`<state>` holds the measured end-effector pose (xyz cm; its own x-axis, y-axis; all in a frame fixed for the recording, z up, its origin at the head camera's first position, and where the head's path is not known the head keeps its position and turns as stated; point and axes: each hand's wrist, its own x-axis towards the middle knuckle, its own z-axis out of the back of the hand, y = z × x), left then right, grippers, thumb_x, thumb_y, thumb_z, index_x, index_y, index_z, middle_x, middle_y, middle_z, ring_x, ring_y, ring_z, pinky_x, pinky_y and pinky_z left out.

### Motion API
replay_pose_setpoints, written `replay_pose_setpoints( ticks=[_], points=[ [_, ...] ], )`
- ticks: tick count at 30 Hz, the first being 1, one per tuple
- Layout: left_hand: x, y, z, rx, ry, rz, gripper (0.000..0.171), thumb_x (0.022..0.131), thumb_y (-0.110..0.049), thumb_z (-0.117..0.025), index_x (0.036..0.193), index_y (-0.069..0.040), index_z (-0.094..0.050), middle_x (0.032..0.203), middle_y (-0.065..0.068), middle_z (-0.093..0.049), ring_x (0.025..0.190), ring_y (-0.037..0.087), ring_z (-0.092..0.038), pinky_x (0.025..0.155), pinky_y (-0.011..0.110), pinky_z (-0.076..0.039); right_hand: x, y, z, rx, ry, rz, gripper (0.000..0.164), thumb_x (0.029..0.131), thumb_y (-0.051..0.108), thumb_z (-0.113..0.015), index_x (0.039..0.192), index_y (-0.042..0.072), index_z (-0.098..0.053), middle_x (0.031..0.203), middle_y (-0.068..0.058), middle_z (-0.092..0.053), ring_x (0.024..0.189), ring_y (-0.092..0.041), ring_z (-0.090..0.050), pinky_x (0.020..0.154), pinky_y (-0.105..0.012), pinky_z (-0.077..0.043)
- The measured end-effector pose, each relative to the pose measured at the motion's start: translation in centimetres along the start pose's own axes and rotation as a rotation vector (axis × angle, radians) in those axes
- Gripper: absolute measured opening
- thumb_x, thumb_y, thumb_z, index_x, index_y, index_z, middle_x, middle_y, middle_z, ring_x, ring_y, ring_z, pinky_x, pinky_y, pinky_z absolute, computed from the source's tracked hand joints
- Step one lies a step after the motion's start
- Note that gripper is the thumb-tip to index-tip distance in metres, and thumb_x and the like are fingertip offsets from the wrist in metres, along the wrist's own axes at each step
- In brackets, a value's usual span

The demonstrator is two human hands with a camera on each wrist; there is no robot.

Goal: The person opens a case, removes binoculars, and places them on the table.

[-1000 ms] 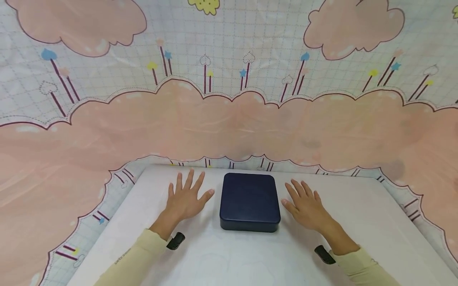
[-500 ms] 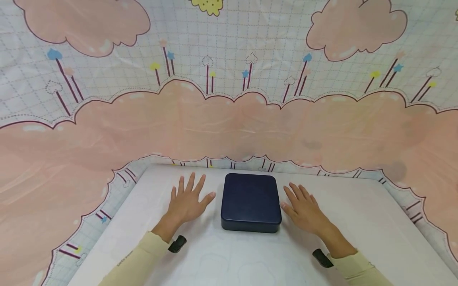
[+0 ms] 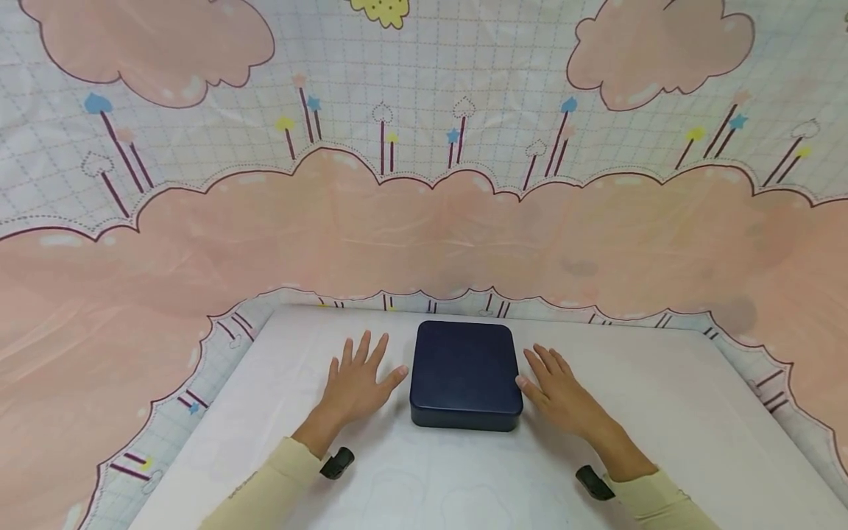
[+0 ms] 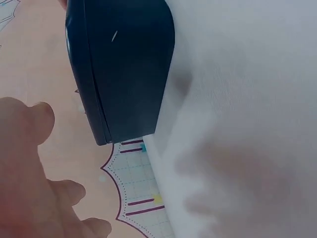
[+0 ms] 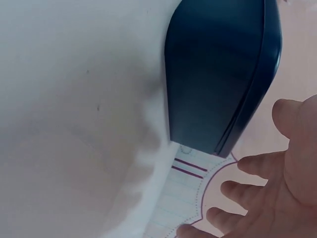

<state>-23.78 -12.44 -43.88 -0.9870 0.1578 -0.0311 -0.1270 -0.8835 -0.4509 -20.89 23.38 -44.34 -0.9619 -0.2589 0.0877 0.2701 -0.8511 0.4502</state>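
A dark navy square box (image 3: 466,368) with rounded corners and a lid sits on the white table. To its left, my left hand (image 3: 358,386) hovers with fingers spread and the thumb pointing at the box's side. On the other side my right hand (image 3: 563,397) is extended, its thumb tip overlapping the box's right edge in the head view. In the left wrist view a seam shows near the top of the box (image 4: 126,69), apart from the fingers. The right wrist view shows the box's side (image 5: 213,74) and the right hand (image 5: 277,183) with nothing in it.
The white tabletop (image 3: 411,486) ends behind the box at a patterned cloth backdrop (image 3: 424,235) with pink clouds. The same cloth hangs at the table's left and right edges. Each wrist carries a small black device (image 3: 338,463) near the sleeve cuff.
My left hand has moved right and slightly nearer to me, toward the box. My right hand has also come closer, its thumb now at the box's edge. The box stays in place.
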Motion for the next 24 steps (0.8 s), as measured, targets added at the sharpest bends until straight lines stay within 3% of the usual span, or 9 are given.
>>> replay_pose_setpoints(
  ticks=[3, 7, 13, 19, 24],
  points=[
    [0.3, 0.0, -0.4, -0.05, -0.008, 0.003, 0.084, 0.103, -0.068, -0.045, 0.168, -0.02, -0.022, 0.176, 0.016, -0.013, 0.161, 0.051, -0.006, 0.125, 0.076, -0.009, 0.1, 0.0, -0.2, 0.067, 0.034, -0.024, 0.071, 0.111, 0.043, -0.045, 0.162, -0.003, -0.028, 0.171, -0.029, -0.02, 0.157, -0.055, -0.013, 0.125, -0.073, -0.017],
    [0.6, -0.3, -0.6, -0.183, 0.006, 0.019, 0.09, 0.1, -0.071, -0.048, 0.168, -0.018, -0.022, 0.175, 0.016, -0.017, 0.16, 0.051, -0.009, 0.125, 0.075, -0.012, 0.4, 0.1, -0.5, 0.139, 0.065, -0.038, 0.072, 0.112, 0.043, -0.043, 0.163, -0.004, -0.025, 0.171, -0.029, -0.017, 0.158, -0.054, -0.012, 0.126, -0.071, -0.015],
    [0.5, -0.6, -0.5, -0.462, 0.09, 0.125, 0.091, 0.097, -0.07, -0.056, 0.168, -0.024, -0.022, 0.174, 0.014, -0.023, 0.16, 0.046, -0.019, 0.124, 0.072, -0.021, 0.7, 0.3, -1.0, 0.193, 0.104, -0.061, 0.072, 0.111, 0.041, -0.044, 0.162, -0.006, -0.025, 0.17, -0.032, -0.017, 0.158, -0.054, -0.013, 0.126, -0.072, -0.015],
    [0.8, -0.8, -0.7, -0.76, 0.145, 0.198, 0.088, 0.098, -0.056, -0.065, 0.167, -0.019, -0.025, 0.173, 0.01, -0.027, 0.16, 0.041, -0.023, 0.125, 0.066, -0.025, 0.6, 0.2, -1.3, 0.257, 0.123, -0.1, 0.071, 0.112, 0.039, -0.043, 0.161, -0.009, -0.024, 0.168, -0.035, -0.019, 0.158, -0.054, -0.016, 0.127, -0.07, -0.016],
    [0.9, -0.8, -0.9, -0.927, 0.176, 0.207, 0.083, 0.1, -0.036, -0.071, 0.165, -0.01, -0.028, 0.171, 0.014, -0.032, 0.154, 0.038, -0.038, 0.122, 0.059, -0.037, 0.8, 0.1, -1.5, 0.345, 0.123, -0.163, 0.073, 0.111, 0.044, -0.044, 0.162, -0.004, -0.024, 0.169, -0.031, -0.021, 0.158, -0.051, -0.018, 0.128, -0.067, -0.017]
  ],
)
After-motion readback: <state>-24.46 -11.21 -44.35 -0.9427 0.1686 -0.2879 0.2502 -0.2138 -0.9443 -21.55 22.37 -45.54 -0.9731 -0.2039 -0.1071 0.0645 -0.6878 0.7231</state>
